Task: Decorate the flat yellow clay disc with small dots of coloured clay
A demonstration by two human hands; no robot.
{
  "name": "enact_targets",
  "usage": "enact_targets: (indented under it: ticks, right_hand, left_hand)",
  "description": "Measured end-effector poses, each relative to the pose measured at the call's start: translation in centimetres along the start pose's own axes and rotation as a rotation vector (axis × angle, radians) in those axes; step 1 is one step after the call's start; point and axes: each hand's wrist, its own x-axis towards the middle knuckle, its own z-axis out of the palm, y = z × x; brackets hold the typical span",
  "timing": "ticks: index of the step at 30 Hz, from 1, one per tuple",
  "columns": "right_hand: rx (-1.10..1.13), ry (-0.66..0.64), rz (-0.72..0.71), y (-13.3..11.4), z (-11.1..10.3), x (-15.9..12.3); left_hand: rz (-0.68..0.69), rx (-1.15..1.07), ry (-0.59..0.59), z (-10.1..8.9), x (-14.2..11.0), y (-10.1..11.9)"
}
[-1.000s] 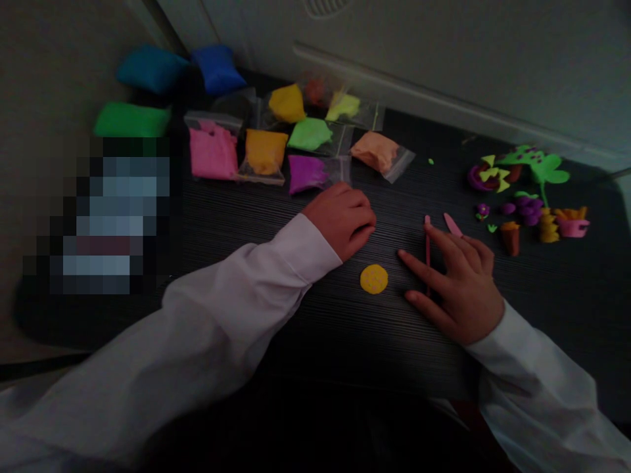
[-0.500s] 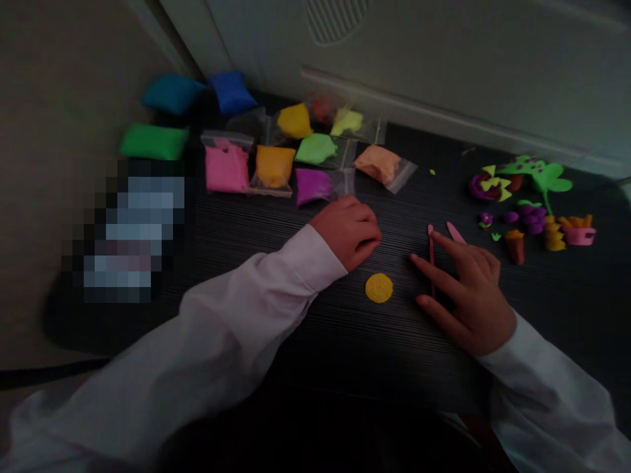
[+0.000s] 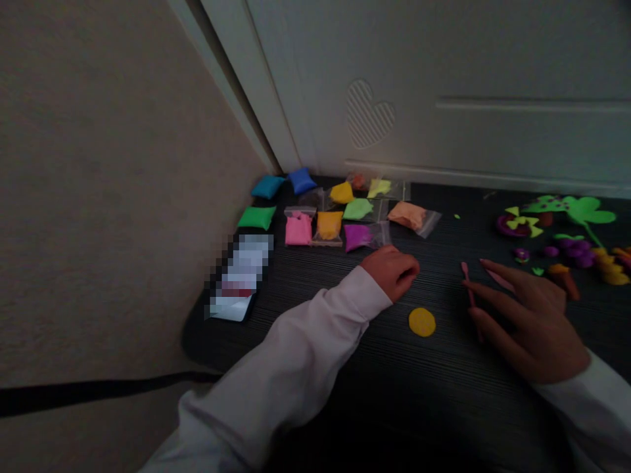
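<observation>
My left hand (image 3: 393, 272) rests on the dark table, fingers curled inward; whatever may be inside them is hidden. Just below and to its right lies a flat, yellow round piece of clay (image 3: 422, 322). My right hand (image 3: 535, 322) is open, its fingers stretched out and apart. Its index and middle fingers reach over a thin pink modelling tool (image 3: 465, 270) and a pink clay knife (image 3: 497, 274), both lying on the table. The fingertips are at or just above the tools; I cannot tell if they touch.
Bags of coloured clay, including a pink bag (image 3: 298, 230) and a purple one (image 3: 357, 236), lie at the back left. A phone (image 3: 241, 279) with a blurred screen is at the left. Small clay figures, among them purple grapes (image 3: 578, 252), stand at the right. A white panel (image 3: 419, 141) rises behind.
The view has swung left and up, so everything sits farther right and lower. My right hand has shifted towards the clay knife, its fingers still stretched out. My left hand stays curled.
</observation>
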Motion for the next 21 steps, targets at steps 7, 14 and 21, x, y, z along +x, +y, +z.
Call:
enact_targets:
  ticks: [7,14,21]
  right_hand:
    - [-0.065,0.073,0.087,-0.8,-0.2,0.6]
    - [-0.045,0.083,0.214,-1.7,-1.2,1.0]
    - [-0.017,0.127,0.238,-1.5,-0.6,0.8]
  left_hand:
    - [0.059,0.034,0.046,0.0,-0.1,0.2]
    - [0.110,0.089,0.136,0.1,-0.1,-0.3]
    - [0.039,0.066,0.133,0.2,-0.5,-0.3]
